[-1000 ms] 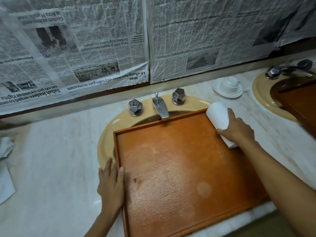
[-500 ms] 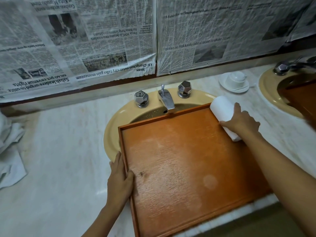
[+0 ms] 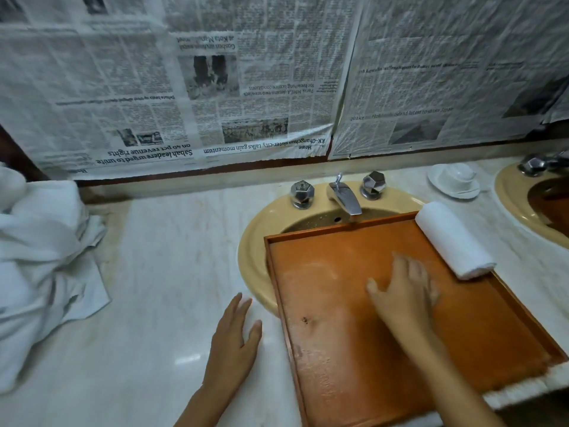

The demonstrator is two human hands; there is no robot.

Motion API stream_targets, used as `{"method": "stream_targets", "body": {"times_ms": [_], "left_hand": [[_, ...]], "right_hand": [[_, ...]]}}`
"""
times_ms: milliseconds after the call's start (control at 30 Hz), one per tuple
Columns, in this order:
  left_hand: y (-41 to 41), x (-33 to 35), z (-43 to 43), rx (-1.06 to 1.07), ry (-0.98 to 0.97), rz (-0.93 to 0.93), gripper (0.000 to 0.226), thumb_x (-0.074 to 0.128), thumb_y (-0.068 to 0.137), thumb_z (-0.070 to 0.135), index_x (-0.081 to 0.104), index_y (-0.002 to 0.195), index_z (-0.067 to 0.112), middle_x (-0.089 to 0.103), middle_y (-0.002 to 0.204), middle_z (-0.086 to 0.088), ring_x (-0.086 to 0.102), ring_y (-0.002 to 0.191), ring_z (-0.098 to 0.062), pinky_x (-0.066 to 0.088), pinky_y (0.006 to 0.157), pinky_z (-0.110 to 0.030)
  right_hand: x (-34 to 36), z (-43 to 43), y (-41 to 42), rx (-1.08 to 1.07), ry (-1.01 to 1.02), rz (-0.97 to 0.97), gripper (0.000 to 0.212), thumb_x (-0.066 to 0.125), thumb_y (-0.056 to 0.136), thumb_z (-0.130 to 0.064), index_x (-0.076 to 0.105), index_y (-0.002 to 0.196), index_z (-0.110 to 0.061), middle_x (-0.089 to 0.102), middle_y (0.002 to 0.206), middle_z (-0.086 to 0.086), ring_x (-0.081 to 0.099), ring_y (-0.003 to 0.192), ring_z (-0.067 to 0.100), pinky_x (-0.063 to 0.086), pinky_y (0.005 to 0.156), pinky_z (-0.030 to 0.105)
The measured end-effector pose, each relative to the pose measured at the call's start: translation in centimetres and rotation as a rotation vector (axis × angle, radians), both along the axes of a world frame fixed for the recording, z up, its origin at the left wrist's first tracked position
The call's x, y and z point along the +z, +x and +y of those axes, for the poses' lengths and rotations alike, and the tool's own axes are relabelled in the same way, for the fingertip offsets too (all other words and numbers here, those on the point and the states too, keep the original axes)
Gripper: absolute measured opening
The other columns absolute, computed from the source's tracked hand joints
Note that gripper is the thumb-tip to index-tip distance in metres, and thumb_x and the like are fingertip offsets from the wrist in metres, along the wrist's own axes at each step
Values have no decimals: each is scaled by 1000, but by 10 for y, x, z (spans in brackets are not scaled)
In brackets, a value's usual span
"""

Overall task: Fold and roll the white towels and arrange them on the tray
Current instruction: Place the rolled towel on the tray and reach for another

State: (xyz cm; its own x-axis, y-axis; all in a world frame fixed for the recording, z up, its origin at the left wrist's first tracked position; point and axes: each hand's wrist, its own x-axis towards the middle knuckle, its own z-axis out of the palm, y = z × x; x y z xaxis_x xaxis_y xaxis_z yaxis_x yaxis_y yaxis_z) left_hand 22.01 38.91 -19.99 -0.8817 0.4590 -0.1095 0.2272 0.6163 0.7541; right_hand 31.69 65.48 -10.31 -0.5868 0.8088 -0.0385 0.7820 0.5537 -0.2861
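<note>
We are seeing dim, warm light; right hand (image 3: 403,291) blurring with motion; counter (image 3: 184,360) catching faint glare; newspaper (image 3: 123,87) bowing at edges.

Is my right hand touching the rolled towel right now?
Apart. The head view shows bare tray between the right hand and the rolled towel.

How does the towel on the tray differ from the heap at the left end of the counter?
Shape: the rolled towel is a tight, neat cylinder, while the towel heap is loose and crumpled.
Place: the rolled towel lies along the right edge of the tray, while the towel heap sits on the counter, well left of the sink.
Bulk: the towel heap looks far bigger than the rolled towel.
Both are white.
</note>
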Motion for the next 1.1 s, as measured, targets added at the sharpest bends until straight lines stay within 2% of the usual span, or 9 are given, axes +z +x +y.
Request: {"method": "stream_targets", "body": {"times_ms": [100, 167, 233, 333, 400, 600, 867, 1000, 1100], "left_hand": [[-8, -18, -66, -77, -147, 184, 57, 42, 88, 48, 56, 135, 17, 41, 151, 2, 39, 137, -17, 36, 103, -33], [-11, -21, -113, -116, -201, 247, 50, 46, 87, 41, 59, 130, 18, 46, 148, -1, 40, 135, -19, 43, 96, -36], [-12, -26, -157, -150, -234, 295, 47, 46, 88, 39, 56, 133, 25, 41, 152, 5, 35, 139, -17, 42, 96, -32], [-13, -30, -208, -182, -237, 352, 47, 48, 89, 38, 51, 135, 29, 37, 154, 8, 34, 141, -15, 32, 100, -26], [-15, -33, -234, -178, -206, 376, 45, 50, 88, 36, 52, 133, 28, 37, 154, 8, 36, 140, -14, 35, 100, -25], [-45, -19, -309, -7, -80, 423, 41, 54, 83, 32, 59, 124, 27, 45, 147, 2, 42, 133, -14, 45, 96, -32], [-187, 80, -383, 393, -29, 748, 36, 53, 81, 25, 67, 111, 12, 58, 123, -13, 52, 114, -29, 45, 91, -42], [-270, 129, -391, 489, -194, 625, 47, 61, 85, 32, 57, 128, 14, 48, 138, -10, 45, 125, -33, 40, 97, -51], [-317, 158, -380, 546, -289, 434, 74, 65, 81, 57, 43, 139, 16, 41, 147, -6, 37, 134, -31, 34, 104, -50]], "right_hand": [[-32, -95, -12, 157, -5, 127, 54, 68, 84, -30, 55, 131, -9, 51, 139, 14, 37, 137, 32, 29, 106, 51], [-51, -156, -24, 277, -34, 218, 46, 60, 79, -33, 60, 120, -12, 57, 128, 10, 42, 129, 29, 34, 100, 50], [-64, -211, -39, 403, -38, 223, 48, 48, 76, -38, 62, 115, -15, 60, 123, 6, 46, 125, 27, 33, 100, 47], [-85, -277, -62, 525, -31, 142, 47, 51, 75, -35, 65, 115, -15, 64, 123, 8, 46, 125, 24, 28, 102, 41], [-98, -309, -77, 570, -46, 76, 52, 48, 77, -39, 63, 120, -15, 61, 131, 12, 43, 127, 25, 28, 101, 41], [-116, -347, -113, 580, 46, -56, 63, 34, 87, -45, 54, 138, -13, 42, 149, 21, 38, 137, 38, 35, 100, 51], [-118, -350, -133, 566, 118, -69, 66, 29, 89, -44, 49, 142, -10, 39, 150, 23, 37, 138, 39, 39, 100, 54], [-118, -348, -140, 569, 117, -61, 67, 28, 89, -45, 48, 143, -9, 39, 151, 22, 37, 138, 39, 39, 101, 54], [-118, -348, -140, 558, 109, -56, 68, 27, 90, -46, 45, 145, -11, 36, 153, 20, 33, 140, 36, 36, 104, 52]]}}
